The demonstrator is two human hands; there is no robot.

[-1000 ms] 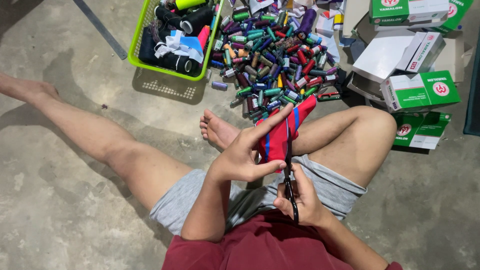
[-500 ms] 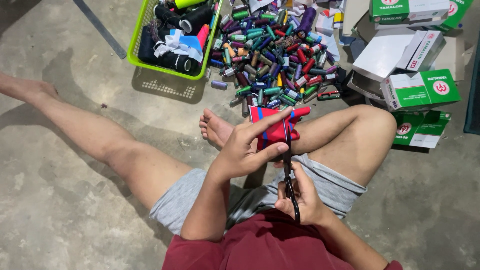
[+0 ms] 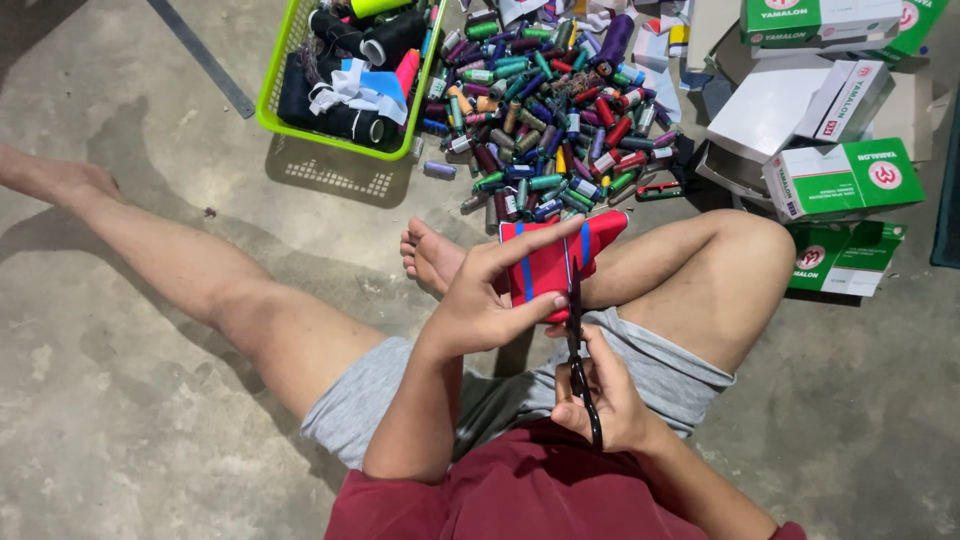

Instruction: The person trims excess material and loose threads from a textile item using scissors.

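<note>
A red cloth piece with blue stripes (image 3: 556, 262) was gripped in the left hand (image 3: 490, 305), the fingers spread across its front and the thumb tucked below, and it was held up over the lap, just in front of the bent right knee. Black scissors (image 3: 578, 345) were held in the right hand (image 3: 605, 400), fingers closed through the handles, with the blades pointed up at the lower edge of the cloth; whether the blades were parted could not quite be made out. Beyond the cloth, a heap of coloured thread spools (image 3: 545, 110) was spread on the concrete floor (image 3: 120, 400). To its left, a lime-green basket (image 3: 300, 125) was loaded with dark rolls and white fabric. Green and white boxes (image 3: 845, 175) were stacked off to the right.
</note>
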